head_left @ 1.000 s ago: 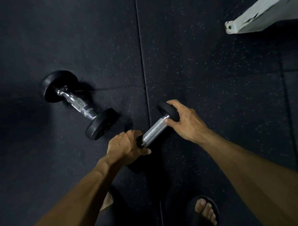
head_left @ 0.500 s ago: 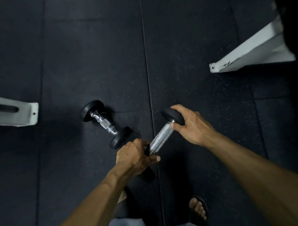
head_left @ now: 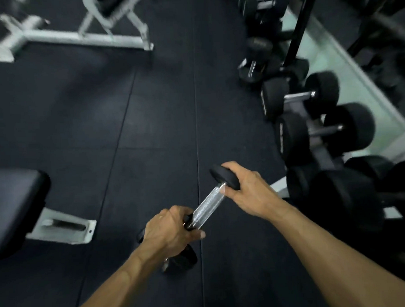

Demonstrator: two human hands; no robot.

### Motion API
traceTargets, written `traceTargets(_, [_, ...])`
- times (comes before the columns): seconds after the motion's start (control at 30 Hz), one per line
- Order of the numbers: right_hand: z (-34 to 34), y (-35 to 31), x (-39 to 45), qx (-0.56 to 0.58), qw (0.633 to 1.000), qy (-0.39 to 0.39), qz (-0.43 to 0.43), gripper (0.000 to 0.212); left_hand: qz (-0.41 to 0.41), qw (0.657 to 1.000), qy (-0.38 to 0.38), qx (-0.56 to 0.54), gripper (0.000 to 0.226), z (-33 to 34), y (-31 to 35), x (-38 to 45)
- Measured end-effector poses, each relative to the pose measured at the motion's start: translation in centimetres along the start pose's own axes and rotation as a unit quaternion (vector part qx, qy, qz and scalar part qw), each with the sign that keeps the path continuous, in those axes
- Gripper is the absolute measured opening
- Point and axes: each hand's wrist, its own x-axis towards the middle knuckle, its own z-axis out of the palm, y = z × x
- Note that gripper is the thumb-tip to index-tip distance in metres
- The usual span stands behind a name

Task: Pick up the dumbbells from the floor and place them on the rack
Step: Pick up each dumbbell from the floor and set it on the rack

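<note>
A small dumbbell (head_left: 208, 204) with a chrome knurled handle and black heads is held above the floor, tilted up to the right. My left hand (head_left: 172, 230) grips its near end, covering that head. My right hand (head_left: 248, 190) grips the far black head, thumb on the handle. Under my left wrist a black weight with a bit of chrome (head_left: 182, 257) shows, mostly hidden. The dumbbell rack (head_left: 318, 137) stands to the right, just beyond my right hand.
Several large black dumbbells (head_left: 321, 94) fill the rack's lower tier. A black padded bench (head_left: 15, 205) with a white foot (head_left: 66, 227) is at the left. A white bench frame (head_left: 78, 38) lies at the back left. Dark rubber floor (head_left: 161, 109) stretches between them.
The view has lifted and swung right, bringing the rack and benches into sight. Both hands have raised the dumbbell from the floor. The second dumbbell has dropped from open view.
</note>
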Motion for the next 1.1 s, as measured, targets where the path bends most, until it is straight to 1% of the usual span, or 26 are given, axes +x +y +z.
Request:
traceTargets(0.17, [-9.6,-8.1,-1.6,-0.042,0.997,0.043,-0.041,0.042,0.056,0.998,0.027,-0.021,0.045,-9.5,5.5,-2.5])
traceTargets(0.33, [-18.0,-14.2,-3.5,-0.058,0.99,0.106,-0.068,0.04,0.115,0.99,0.077,0.0,0.045,-18.1,11.1,-4.4])
traceTargets(0.43, [-22.6,-16.4,-4.7,-0.044,0.986,0.145,-0.072,0.042,0.148,0.982,0.111,0.026,0.044,-22.1,14.8,-5.2])
traceTargets(0.57, [-28.4,-16.7,-6.5,-0.033,0.979,0.193,-0.063,0.043,0.186,0.974,0.118,0.049,0.043,-25.0,20.3,-5.6])
traceTargets(0.7, [-33.3,-14.2,-8.0,-0.024,0.973,0.225,-0.041,0.043,0.225,0.968,0.093,0.058,0.041,-25.1,26.3,-4.2])
traceTargets(0.8, [-36.7,-10.8,-8.4,-0.017,0.972,0.231,-0.027,0.042,0.247,0.965,0.065,0.061,0.037,-23.9,30.9,-2.0])
traceTargets(0.97, [-42.7,-2.1,-6.7,-0.026,0.97,0.242,0.016,0.042,0.268,0.96,0.003,0.075,0.025,-20.2,40.0,4.2])
traceTargets(1.1, [-47.3,6.9,-4.1,-0.011,0.966,0.251,0.062,0.042,0.273,0.957,-0.049,0.082,0.034,-16.2,47.8,10.8])
